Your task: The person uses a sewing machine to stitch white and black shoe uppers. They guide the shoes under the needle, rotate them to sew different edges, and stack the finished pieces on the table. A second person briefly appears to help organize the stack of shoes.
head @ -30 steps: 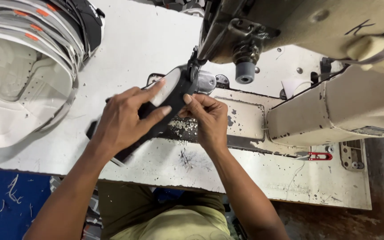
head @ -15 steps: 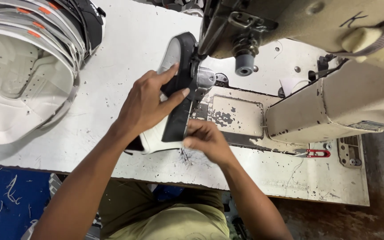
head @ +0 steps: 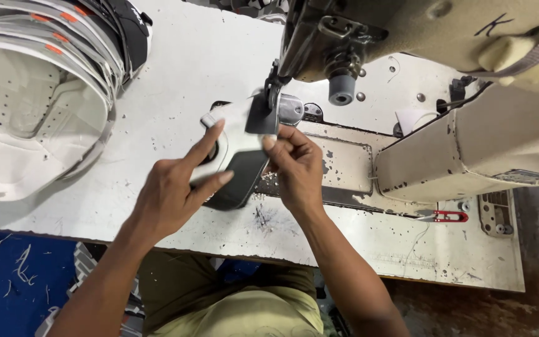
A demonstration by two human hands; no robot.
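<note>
I see the workpiece (head: 235,165), a flat white and black cut panel, lying on the desk (head: 157,93) with its far end under the presser foot (head: 262,115) of the industrial sewing machine (head: 469,125). The black lower end points toward me, the white end toward the needle area.

Left hand (head: 169,196): the fingers (head: 210,140) are spread, the index stretched along the white part and a lower finger resting on the black part. I read this grip as an open, flat press on the panel, not a clench.

Right hand (head: 297,168): the fingertips (head: 269,142) are pinched together at the panel's right edge, just beside the presser foot. This grip appears closed on the edge of the panel, though the contact itself is partly hidden.

Handling judgement: the panel looks light, thin and flexible, likely layered synthetic material. It bends readily, so I judge that flat finger pressure steers it better than lifting. The best hold is at the edges, clear of the needle. The surface seems smooth and may slide on the desk.

A stack of similar white panels (head: 38,106) lies at far left, well apart. Red-handled thread snips (head: 449,216) lie at right on the desk.
</note>
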